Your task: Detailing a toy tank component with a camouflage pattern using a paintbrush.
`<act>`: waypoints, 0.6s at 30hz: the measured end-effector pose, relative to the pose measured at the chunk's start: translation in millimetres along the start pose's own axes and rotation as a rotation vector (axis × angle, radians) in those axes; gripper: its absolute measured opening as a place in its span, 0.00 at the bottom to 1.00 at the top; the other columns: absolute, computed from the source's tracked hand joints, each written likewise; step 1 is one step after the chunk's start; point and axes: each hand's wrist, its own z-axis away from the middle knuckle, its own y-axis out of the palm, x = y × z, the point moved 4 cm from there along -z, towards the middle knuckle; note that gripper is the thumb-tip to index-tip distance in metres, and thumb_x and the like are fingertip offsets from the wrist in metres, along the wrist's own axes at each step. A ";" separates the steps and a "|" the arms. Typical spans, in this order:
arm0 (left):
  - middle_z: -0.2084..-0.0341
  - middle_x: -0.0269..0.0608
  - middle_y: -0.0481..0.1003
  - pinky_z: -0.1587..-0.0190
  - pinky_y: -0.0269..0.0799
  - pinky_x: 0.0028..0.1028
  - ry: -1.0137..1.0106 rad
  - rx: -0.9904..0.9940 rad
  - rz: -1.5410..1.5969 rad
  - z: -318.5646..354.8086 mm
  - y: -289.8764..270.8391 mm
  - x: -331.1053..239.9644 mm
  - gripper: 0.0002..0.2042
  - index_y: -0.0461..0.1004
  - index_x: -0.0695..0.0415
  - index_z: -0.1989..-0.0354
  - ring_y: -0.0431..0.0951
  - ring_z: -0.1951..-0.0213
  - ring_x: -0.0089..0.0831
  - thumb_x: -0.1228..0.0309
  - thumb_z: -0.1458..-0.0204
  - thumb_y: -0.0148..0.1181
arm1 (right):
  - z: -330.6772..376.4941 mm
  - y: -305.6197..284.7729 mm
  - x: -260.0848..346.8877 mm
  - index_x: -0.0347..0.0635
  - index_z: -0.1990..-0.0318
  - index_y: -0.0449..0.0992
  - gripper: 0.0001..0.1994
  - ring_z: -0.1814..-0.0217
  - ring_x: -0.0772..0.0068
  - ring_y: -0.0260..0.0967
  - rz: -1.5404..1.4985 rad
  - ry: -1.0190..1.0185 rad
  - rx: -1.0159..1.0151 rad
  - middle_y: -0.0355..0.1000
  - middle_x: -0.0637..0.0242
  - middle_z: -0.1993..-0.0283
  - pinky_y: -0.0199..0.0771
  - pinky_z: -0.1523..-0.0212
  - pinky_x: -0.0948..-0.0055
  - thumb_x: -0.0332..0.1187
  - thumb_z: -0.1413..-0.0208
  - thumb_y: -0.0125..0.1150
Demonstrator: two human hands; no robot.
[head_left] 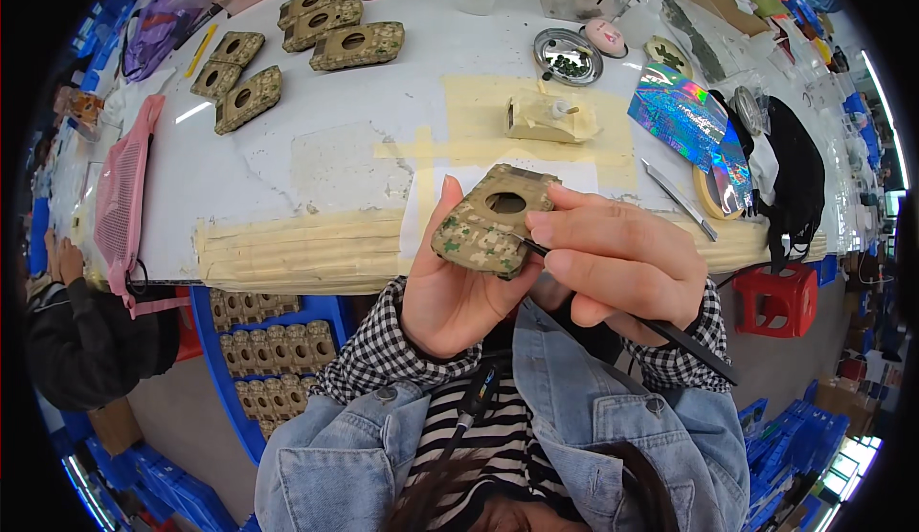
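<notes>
My left hand point(442, 304) is closed around a camouflage-painted toy tank hull point(469, 235) with a round hole in its top. It holds the hull tilted, just above the table's near edge. Black tweezers point(687, 348) are pinched in my right hand point(632, 256), their tips at the near right side of the hull. Whether the tips grip a small piece there is too fine to make out. Beyond my hands a block wrapped in cream tape point(550, 118) sits on the table.
More camouflage hulls point(356, 45) lie at the far left, and rows of them fill a blue tray point(222, 379) below the table. A round dish point(569, 56) holds small dark green bits. Silver tweezers point(680, 199), a holographic sheet point(675, 115) and a black mask-like cloth point(796, 168) lie right. Another person point(96, 331) sits left.
</notes>
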 end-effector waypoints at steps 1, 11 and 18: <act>0.45 0.46 0.66 0.43 0.69 0.35 0.004 -0.011 -0.001 -0.1 0.0 0.0 0.29 0.58 0.58 0.41 0.70 0.46 0.37 0.47 0.39 0.30 | -0.2 -0.1 0.1 0.37 0.63 0.75 0.14 0.59 0.59 0.74 -0.002 -0.006 0.018 0.73 0.56 0.62 0.76 0.52 0.58 0.38 0.52 0.62; 0.44 0.46 0.65 0.43 0.69 0.36 0.003 -0.036 -0.001 0.5 -0.6 -0.9 0.29 0.57 0.58 0.40 0.69 0.45 0.37 0.47 0.39 0.30 | -1.7 -0.4 -0.4 0.37 0.65 0.76 0.13 0.60 0.61 0.75 -0.020 0.020 0.004 0.74 0.58 0.63 0.77 0.53 0.59 0.37 0.54 0.65; 0.44 0.46 0.65 0.43 0.69 0.36 -0.004 0.005 0.009 0.6 -0.1 -0.8 0.29 0.57 0.58 0.40 0.69 0.45 0.36 0.47 0.39 0.30 | -1.3 -2.8 0.0 0.32 0.60 0.72 0.17 0.54 0.51 0.74 -0.053 -0.001 0.125 0.73 0.48 0.60 0.72 0.50 0.51 0.41 0.45 0.56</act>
